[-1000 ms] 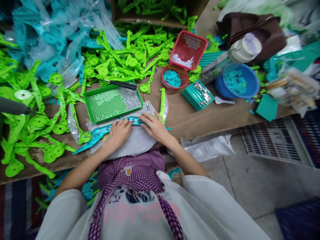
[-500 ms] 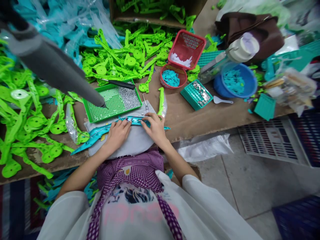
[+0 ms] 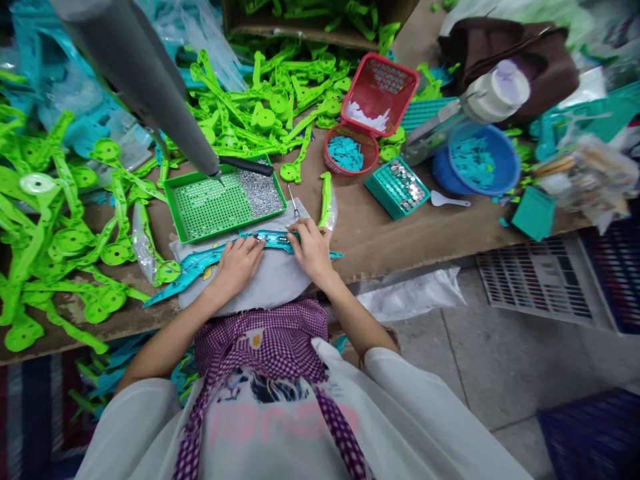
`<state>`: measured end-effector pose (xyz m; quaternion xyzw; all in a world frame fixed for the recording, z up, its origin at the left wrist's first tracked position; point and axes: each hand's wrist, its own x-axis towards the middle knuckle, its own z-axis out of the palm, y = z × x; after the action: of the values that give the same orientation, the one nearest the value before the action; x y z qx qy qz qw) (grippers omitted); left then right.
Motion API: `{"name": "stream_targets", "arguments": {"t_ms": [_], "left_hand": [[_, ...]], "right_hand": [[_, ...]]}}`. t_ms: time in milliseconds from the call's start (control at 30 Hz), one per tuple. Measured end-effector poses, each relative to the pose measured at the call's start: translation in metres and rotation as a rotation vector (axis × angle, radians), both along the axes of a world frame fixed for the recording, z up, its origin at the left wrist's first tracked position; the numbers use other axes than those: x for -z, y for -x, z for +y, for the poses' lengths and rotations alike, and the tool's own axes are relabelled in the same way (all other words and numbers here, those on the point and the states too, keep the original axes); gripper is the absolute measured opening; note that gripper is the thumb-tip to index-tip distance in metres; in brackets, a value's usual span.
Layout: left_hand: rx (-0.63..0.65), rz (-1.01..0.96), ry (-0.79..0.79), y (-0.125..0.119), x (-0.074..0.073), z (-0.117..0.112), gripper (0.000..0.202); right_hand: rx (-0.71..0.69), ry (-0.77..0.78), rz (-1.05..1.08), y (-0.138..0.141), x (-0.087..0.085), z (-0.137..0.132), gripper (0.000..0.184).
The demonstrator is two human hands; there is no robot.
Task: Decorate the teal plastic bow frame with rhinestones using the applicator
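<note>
A long, curved blue plastic part (image 3: 203,259) lies on a grey cloth (image 3: 273,283) at the front of the bench. My left hand (image 3: 239,265) presses on its middle, fingers curled over it. Nearer the part's right end, my right hand (image 3: 311,250) has its thumb and fingers closed at the upper edge; something small may be hidden under the fingertips. Small metal pieces (image 3: 283,238) show in the part between my hands. A thin-shafted tool (image 3: 295,208) rests just above my right hand. Behind the part sits a green tray (image 3: 200,207) with many small screws (image 3: 260,193).
A grey hanging power screwdriver (image 3: 165,100) reaches over the tray, where a black-handled tool (image 3: 245,165) lies. Lime-green plastic parts (image 3: 70,243) pile up left and behind. To the right stand a red basket (image 3: 351,150), teal trays with metal discs (image 3: 397,189) and a blue bowl (image 3: 475,160).
The hanging screwdriver has swung to the right and up in view. My right-hand fingers have shifted slightly on the blue part. My left hand stays in place.
</note>
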<state>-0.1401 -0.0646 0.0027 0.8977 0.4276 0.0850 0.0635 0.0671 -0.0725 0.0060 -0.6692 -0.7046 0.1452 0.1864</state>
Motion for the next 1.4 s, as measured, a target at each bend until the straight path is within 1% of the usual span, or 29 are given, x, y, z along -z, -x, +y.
{"name": "stream_targets", "arguments": {"t_ms": [133,233,333,467,533,767,867,1033,1100,1200,1267,1400], "left_hand": [[0.015,-0.005,-0.020,0.001,0.002,0.002,0.037],[0.008,-0.010,0.004,0.001,0.001,0.002,0.037],[-0.013,-0.020,0.058,0.001,0.000,0.002,0.037],[-0.020,-0.024,0.112,0.000,-0.001,0.002,0.039],[-0.023,-0.032,0.129,0.000,-0.001,0.002,0.039],[-0.043,-0.014,0.213,0.005,-0.009,0.002,0.039],[-0.066,0.017,0.217,0.010,-0.011,-0.002,0.042],[-0.128,0.012,0.218,0.012,-0.009,-0.012,0.044],[-0.127,0.015,0.237,0.011,-0.009,-0.013,0.046],[-0.104,0.039,0.279,0.011,-0.012,-0.012,0.053],[-0.093,0.056,0.297,0.011,-0.015,-0.011,0.056],[-0.100,0.054,0.303,0.012,-0.017,-0.011,0.054]], "right_hand": [[-0.023,0.043,0.024,0.001,-0.002,0.000,0.026],[0.041,0.057,-0.033,0.003,0.000,0.001,0.027],[0.061,0.013,-0.064,0.003,0.001,0.000,0.028],[0.018,-0.105,-0.013,-0.002,0.003,-0.008,0.026],[-0.011,-0.134,-0.007,-0.003,0.005,-0.011,0.023],[0.018,-0.119,-0.016,-0.004,0.012,-0.016,0.028],[-0.020,-0.121,-0.052,-0.006,0.012,-0.017,0.028],[-0.040,-0.174,-0.110,0.001,0.005,-0.017,0.030],[-0.102,-0.167,-0.111,0.007,0.003,-0.015,0.033],[-0.202,-0.110,-0.112,0.015,0.004,-0.009,0.035],[-0.229,-0.081,-0.112,0.017,0.005,-0.007,0.036],[-0.260,-0.081,-0.091,0.019,0.005,-0.007,0.037]]}}
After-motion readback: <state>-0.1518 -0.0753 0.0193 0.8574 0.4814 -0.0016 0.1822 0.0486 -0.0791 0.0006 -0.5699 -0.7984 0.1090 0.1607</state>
